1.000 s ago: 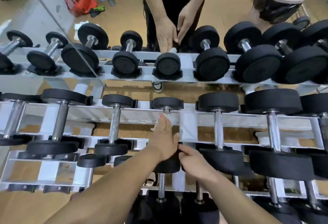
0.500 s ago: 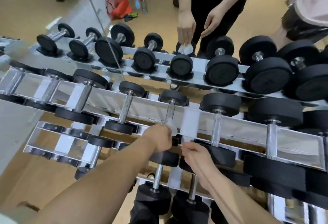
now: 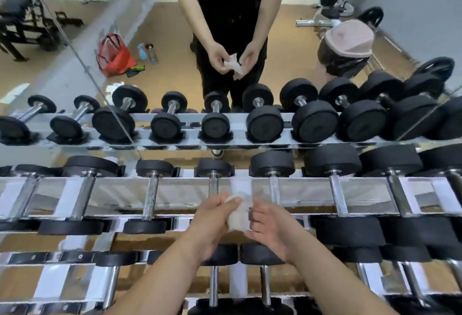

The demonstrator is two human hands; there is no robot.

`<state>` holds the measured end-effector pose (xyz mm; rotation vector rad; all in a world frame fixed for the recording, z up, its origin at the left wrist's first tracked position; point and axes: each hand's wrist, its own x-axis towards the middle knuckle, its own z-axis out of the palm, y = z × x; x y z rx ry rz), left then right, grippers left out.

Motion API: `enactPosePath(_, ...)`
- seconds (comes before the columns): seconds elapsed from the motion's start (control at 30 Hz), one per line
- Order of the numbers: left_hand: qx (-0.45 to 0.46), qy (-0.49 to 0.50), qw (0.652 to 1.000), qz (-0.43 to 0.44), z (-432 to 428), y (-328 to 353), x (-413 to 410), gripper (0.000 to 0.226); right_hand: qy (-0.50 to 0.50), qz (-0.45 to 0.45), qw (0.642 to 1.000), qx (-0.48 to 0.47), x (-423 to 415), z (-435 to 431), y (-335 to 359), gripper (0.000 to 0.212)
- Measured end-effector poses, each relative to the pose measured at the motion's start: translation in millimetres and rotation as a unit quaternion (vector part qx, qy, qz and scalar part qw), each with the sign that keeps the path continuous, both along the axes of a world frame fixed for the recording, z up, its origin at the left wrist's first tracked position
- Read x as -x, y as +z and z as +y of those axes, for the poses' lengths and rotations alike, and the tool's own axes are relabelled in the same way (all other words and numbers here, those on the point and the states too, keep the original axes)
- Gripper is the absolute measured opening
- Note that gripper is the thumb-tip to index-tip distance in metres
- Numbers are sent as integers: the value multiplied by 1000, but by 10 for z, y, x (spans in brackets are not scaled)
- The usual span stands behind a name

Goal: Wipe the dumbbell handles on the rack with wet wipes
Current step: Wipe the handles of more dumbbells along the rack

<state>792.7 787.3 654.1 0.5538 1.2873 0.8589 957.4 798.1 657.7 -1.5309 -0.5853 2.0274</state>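
Now L hand [image 3: 212,219] & R hand [image 3: 272,229] pinch wet wipe [image 3: 237,218] w/ curled fingers. Wipe prob. soft, limp, damp: bunch it, then wrap round far handle [image 3: 213,186] mid-shaft.

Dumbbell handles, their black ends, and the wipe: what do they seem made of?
The handles look like silver metal, probably chromed steel: bright glints. The ends look rubber-coated: matte black, no shine. The wipe looks like thin white nonwoven cloth, crumpled; wetness cannot be told.

Dumbbells [image 3: 155,167] on rack [image 3: 120,196], mirror [image 3: 165,27] behind (rows reflected), wet wipe [image 3: 236,217] between left hand [image 3: 212,218] and right hand [image 3: 273,228]
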Motion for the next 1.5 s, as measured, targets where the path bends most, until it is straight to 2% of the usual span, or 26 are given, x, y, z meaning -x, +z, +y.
enactPosePath(0.13,38,-34,998,-41,82,-35,11,31,-31,16,999,-25,-53,-46,0,33)
enactPosePath(0.3,37,-47,997,-37,218,-103,-114,27,-159,-59,985,-26,-83,-21,-52,27)
enactPosePath(0.4,46,-64,997,-26,308,-111,-277,25,-187,-94,978,-8,-137,-6,-1,19)
enactPosePath(0.5,115,-87,987,-74,389,-123,-420,56,-215,-54,975,-8,-230,-16,60,27)
enactPosePath(0.57,119,-106,982,-101,413,-141,-450,63,-196,-41,979,-26,-310,-6,81,32)
enactPosePath(0.63,88,-112,983,-115,421,-170,-481,51,-170,-41,984,-43,-399,34,49,35)
enactPosePath(0.73,96,-51,983,-147,442,-209,-536,38,-171,-41,984,-33,-495,106,0,21)
enactPosePath(0.8,114,-14,982,-151,496,-272,-610,40,-168,-44,984,-27,-575,186,-59,13)
enactPosePath(0.97,166,92,965,-180,498,-356,-886,43,-114,-23,993,-26,-796,458,-156,17)
enactPosePath(1.07,167,151,956,-189,458,-384,-1052,45,-75,1,997,18,-953,631,-218,16)
enactPosePath(1.13,173,184,947,-199,440,-394,-1185,54,-55,12,996,73,-1055,729,-239,24)
enactPosePath(1.2,174,185,945,-206,437,-389,-1283,64,-33,1,998,55,-1152,798,-353,41)
enactPosePath(1.27,167,185,946,-207,409,-399,-1313,69,-2,-25,999,41,-1203,821,-334,41)
enactPosePath(1.37,145,166,949,-227,324,-326,-1461,77,3,36,996,81,-1326,843,-363,47)
enactPosePath(1.5,132,157,936,-285,311,-289,-1712,65,6,88,989,118,-1292,825,-421,56)
